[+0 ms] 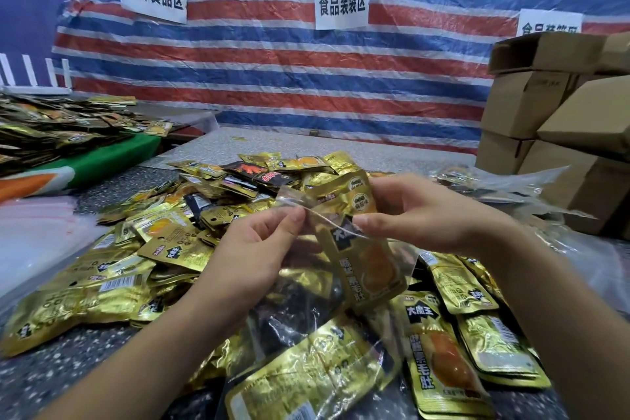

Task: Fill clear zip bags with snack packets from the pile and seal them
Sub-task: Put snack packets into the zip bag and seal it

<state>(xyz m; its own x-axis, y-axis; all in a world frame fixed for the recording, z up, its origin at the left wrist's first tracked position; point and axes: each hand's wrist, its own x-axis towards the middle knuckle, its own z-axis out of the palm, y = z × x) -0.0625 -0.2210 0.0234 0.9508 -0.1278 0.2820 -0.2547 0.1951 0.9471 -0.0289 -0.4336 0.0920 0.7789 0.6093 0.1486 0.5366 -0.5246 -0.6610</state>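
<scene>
A clear zip bag [306,317] hangs between my hands above the pile, holding several gold and dark snack packets. My left hand [262,249] pinches the bag's open rim on the left. My right hand [419,211] grips a gold snack packet [361,242] that stands partway inside the bag's mouth, its top sticking out. The pile of gold and black snack packets [163,249] spreads over the speckled table [51,375] in front of me and under my arms.
A stack of empty clear bags [37,239] lies at the left. Cardboard boxes [552,119] are stacked at the right, with crumpled plastic film [511,191] before them. Another packet heap [61,126] sits on a green cloth at far left. A striped tarp [306,78] hangs behind.
</scene>
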